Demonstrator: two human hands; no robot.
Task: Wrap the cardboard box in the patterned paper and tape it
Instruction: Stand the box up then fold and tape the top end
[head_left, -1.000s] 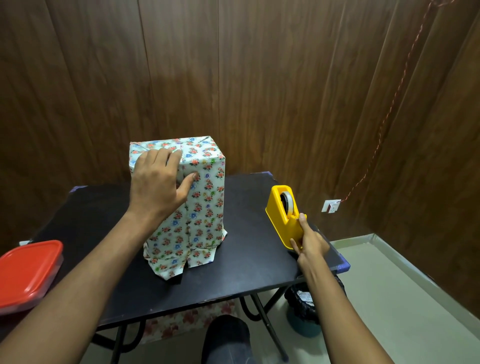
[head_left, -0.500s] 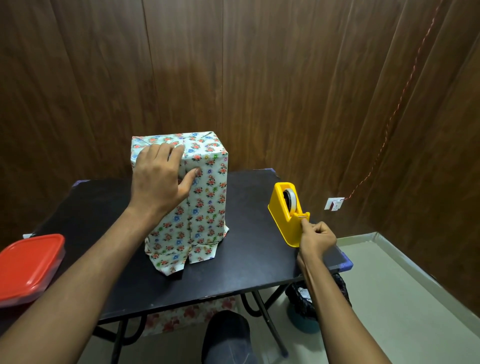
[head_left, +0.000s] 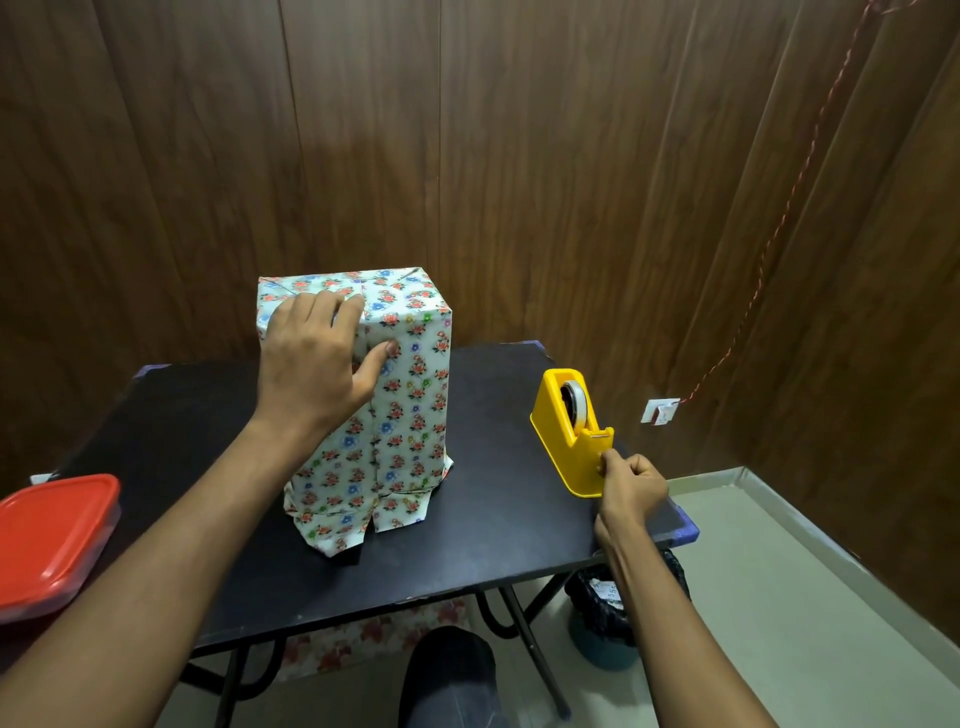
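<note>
Wrapped box (head_left: 410, 384) under flat left hand (head_left: 317, 364); right hand (head_left: 631, 480) pinching dispenser (head_left: 571, 431) tape.

right hand (head_left: 628, 486) fingers now curled, pinching at tape dispenser (head_left: 571, 431) cutter

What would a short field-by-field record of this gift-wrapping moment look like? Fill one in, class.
Box: wrapped box upright on the black table
Seam: vertical, on the near face; bottom flaps loose
Left hand: left hand holds the paper at the seam
Right hand: right hand pinches at the cutter end of the yellow tape dispenser
Nearby: red-lidded container
</note>
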